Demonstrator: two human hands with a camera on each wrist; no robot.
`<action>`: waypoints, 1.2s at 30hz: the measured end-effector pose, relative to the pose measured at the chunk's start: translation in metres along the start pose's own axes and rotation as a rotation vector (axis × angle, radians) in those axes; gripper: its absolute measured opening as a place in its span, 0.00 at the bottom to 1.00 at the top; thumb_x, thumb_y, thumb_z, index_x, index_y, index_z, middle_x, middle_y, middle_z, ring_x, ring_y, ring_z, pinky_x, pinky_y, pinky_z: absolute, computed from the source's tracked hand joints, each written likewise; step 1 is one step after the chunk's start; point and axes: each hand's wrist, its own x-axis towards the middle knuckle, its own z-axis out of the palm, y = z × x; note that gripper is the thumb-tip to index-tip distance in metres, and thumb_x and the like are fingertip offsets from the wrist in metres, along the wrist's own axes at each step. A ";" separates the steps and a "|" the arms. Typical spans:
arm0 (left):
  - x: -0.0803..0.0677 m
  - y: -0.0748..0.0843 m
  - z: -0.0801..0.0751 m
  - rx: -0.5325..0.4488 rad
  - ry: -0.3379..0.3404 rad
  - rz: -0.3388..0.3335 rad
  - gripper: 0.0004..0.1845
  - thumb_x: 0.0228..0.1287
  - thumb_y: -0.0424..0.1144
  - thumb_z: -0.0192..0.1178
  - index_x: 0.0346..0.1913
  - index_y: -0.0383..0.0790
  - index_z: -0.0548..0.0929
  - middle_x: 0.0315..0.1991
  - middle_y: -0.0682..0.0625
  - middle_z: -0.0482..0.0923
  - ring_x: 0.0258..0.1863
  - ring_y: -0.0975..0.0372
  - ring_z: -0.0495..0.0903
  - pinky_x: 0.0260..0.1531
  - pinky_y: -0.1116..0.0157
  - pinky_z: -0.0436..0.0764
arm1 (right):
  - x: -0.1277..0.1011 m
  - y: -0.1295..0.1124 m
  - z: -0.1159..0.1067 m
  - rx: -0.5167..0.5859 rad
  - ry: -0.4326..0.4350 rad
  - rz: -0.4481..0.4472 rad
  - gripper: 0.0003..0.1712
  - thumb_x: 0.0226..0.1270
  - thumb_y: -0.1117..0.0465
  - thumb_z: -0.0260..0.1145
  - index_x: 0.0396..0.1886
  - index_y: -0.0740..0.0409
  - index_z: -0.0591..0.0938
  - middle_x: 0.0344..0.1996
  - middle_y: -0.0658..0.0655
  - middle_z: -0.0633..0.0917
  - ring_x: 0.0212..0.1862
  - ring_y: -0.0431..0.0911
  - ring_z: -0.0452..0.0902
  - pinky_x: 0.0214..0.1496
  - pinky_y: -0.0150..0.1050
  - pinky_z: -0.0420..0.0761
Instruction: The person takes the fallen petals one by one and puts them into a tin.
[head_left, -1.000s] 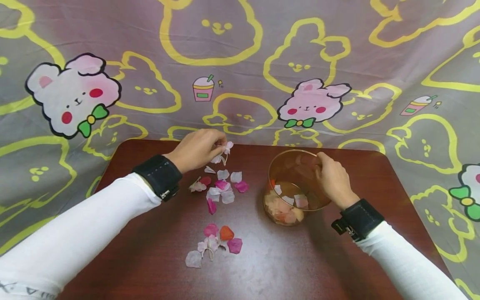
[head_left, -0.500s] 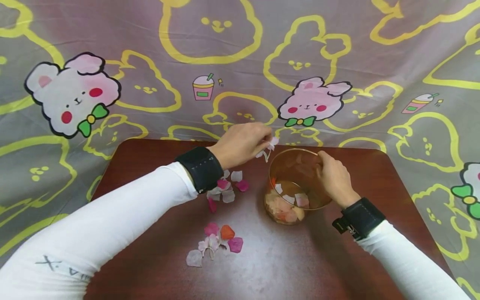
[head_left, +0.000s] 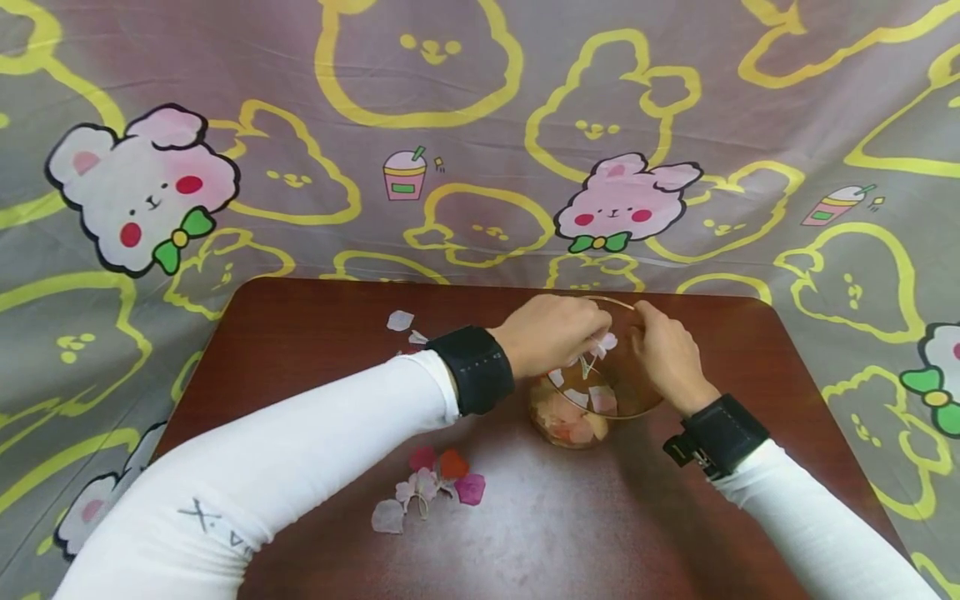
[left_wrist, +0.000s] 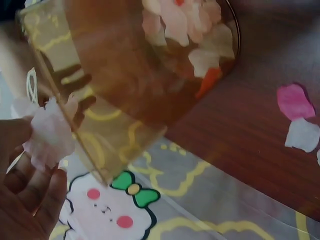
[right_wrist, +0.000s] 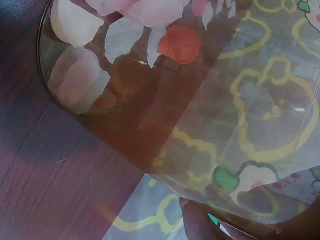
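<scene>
L hand [head_left: 553, 333] pinching pale petals [head_left: 602, 343] over amber glass bowl [head_left: 592, 412] at table's far-R | R hand [head_left: 667, 357] gripping rim, steadying | I'm lowering inside before letting go, so none are drifting out

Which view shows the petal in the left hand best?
Left wrist: the pale pink petal fills the frame's left, pinched in the left hand beside the bowl rim. Head shows it small. Right wrist doesn't show it.

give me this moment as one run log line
left hand: pinches pale petals over glass bowl | right hand: grips bowl rim | bowl: petals inside | table: loose petals
</scene>
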 end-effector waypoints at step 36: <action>-0.010 -0.025 -0.018 0.006 0.008 -0.054 0.07 0.72 0.41 0.59 0.36 0.44 0.83 0.32 0.54 0.80 0.33 0.62 0.76 0.36 0.62 0.77 | 0.000 0.001 0.001 -0.015 0.009 -0.007 0.03 0.72 0.67 0.57 0.42 0.60 0.77 0.25 0.61 0.81 0.24 0.53 0.74 0.22 0.43 0.66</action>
